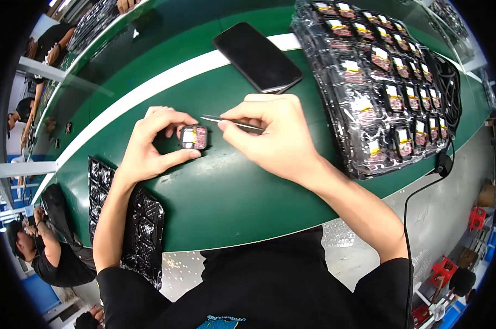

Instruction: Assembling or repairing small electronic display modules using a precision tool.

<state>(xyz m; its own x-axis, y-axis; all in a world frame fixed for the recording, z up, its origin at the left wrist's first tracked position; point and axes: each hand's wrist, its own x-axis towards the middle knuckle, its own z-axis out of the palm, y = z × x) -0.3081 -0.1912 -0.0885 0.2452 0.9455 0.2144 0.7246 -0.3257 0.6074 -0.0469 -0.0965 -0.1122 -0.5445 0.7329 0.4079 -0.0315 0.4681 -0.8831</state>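
A small square electronic module (194,137), black-edged with a red circuit board and a white and yellow part, is on the green table. My left hand (152,143) curls round it, fingers at its far and left sides, thumb along its near edge. Between thumb and fingers, my right hand (275,134) grips a pair of slim metal tweezers (234,123). Their tips point left, just above and to the right of the module, apart from it.
A black phone (258,57) lies beyond my hands. On the right, stacked clear trays (377,93) hold many similar modules, with black cable (449,93) beside them. An empty black tray (143,233) lies under my left forearm. Co-workers (53,249) sit at left.
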